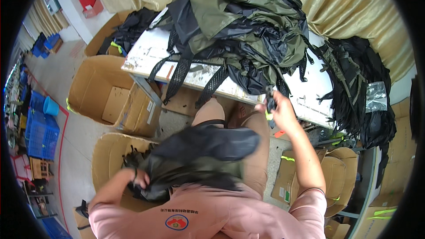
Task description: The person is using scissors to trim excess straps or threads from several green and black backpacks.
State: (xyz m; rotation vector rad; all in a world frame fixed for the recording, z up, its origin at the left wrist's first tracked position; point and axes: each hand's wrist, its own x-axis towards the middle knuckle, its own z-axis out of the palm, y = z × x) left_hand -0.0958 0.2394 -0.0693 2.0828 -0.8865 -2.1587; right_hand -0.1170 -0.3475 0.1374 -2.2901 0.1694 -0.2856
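Across my lap lies a black and olive fabric piece [199, 150], blurred by motion. My left hand [141, 179] is closed on its left edge. My right hand [281, 110] is raised at the near edge of the table, its fingers closed round a small black item [270, 99] with a yellow-green bit below it; its kind is not clear. Just beyond that hand, a big heap of olive and black fabric [239, 22] covers much of the white table [199, 74]. Black mesh straps [179, 79] hang from the heap over the edge.
Open cardboard boxes [99, 88] stand left of the table, one of them with dark fabric inside. Another carton [338, 172] sits at the lower right. Black straps and webbing [354, 88] hang over the table's right end. Blue crates [42, 132] stand farther left on the floor.
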